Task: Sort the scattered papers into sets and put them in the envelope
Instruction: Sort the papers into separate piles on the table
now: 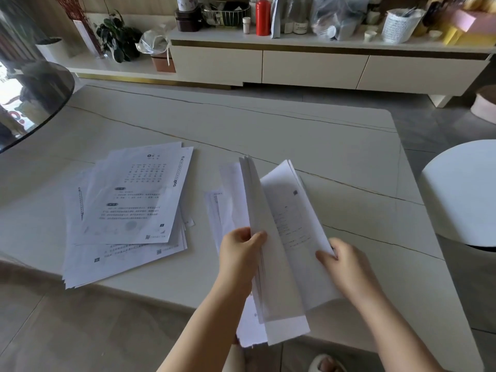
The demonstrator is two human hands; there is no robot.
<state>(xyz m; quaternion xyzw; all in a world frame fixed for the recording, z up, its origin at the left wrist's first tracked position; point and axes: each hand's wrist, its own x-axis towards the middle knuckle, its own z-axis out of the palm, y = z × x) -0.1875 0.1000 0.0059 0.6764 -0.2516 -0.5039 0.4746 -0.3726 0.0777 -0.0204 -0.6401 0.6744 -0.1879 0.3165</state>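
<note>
I hold a stack of white printed papers (279, 251) above the near edge of the pale table (268, 130). My left hand (240, 253) grips the left part of the stack, thumb on top, with several sheets standing up. My right hand (339, 261) pinches the lower right edge of the top sheet (292, 210), which is peeled to the right. A loose pile of printed papers (126, 210) lies fanned on the table at the left. More white sheets (222, 208) lie under the held stack. No envelope is in view.
A round white stool (464, 191) stands at the table's right edge. A dark glass round tabletop (35, 89) overlaps the far left corner. Behind the table runs a low white cabinet (308, 68) crowded with jars, a red canister (263, 17), baskets and a plant (118, 36).
</note>
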